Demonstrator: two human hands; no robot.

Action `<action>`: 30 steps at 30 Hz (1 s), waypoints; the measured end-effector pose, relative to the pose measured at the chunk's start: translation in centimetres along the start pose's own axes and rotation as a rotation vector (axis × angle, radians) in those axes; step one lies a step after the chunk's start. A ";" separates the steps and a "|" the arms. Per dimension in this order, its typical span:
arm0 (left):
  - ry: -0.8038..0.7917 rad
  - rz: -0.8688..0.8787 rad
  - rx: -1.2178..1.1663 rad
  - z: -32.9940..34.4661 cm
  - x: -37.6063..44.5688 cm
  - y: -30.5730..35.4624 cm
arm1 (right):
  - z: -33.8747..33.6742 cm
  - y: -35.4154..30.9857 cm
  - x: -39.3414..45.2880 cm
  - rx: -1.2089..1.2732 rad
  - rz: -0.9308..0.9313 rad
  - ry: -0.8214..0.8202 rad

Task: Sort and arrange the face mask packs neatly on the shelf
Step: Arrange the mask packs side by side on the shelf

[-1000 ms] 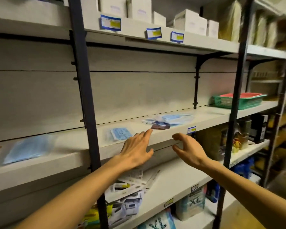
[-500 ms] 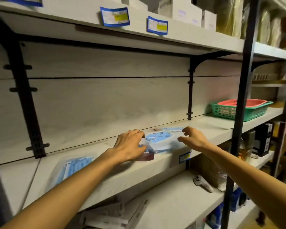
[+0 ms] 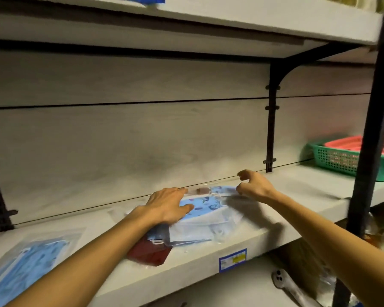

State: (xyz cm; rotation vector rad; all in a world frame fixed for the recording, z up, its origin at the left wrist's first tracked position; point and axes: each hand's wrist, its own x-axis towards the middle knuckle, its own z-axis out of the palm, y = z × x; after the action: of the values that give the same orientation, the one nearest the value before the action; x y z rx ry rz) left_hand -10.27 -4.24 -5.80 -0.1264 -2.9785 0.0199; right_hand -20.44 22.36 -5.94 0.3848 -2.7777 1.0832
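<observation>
A loose pile of face mask packs (image 3: 205, 220) in clear plastic lies mid-shelf: a blue patterned pack on top, pale blue ones under it, a dark red pack (image 3: 150, 253) sticking out at the front left. My left hand (image 3: 167, 206) rests flat on the pile's left side, fingers spread. My right hand (image 3: 252, 185) pinches the far right corner of the top patterned pack with thumb and fingers. Another blue mask pack (image 3: 29, 267) lies alone at the shelf's left end.
The grey shelf board (image 3: 297, 191) has a price label (image 3: 232, 260) on its front edge. A green basket (image 3: 339, 159) holding a red one stands at the right behind a black upright (image 3: 368, 134). A white handheld device (image 3: 286, 284) lies on the lower shelf.
The view has closed in on the shelf. My left hand has settled flat on the pile and my right hand has taken hold of the top pack's far corner.
</observation>
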 end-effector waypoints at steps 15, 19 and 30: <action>0.316 -0.452 -0.523 -2.8 0.0 -3.0 | 0.9 3.5 5.4 -0.035 -0.214 0.086; 0.423 -0.605 -0.791 -5.1 -3.0 -4.5 | 1.2 0.8 4.3 0.145 -0.243 0.389; 0.535 -0.725 -1.054 -9.6 -17.4 -11.2 | 7.4 -14.0 -5.3 0.646 -0.412 0.193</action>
State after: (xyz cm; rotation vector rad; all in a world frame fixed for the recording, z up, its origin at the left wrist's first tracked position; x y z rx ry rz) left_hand 7.43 -16.77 1.16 0.6934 -2.0380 -1.3770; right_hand -11.68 8.40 -3.51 0.8195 -1.9930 1.7521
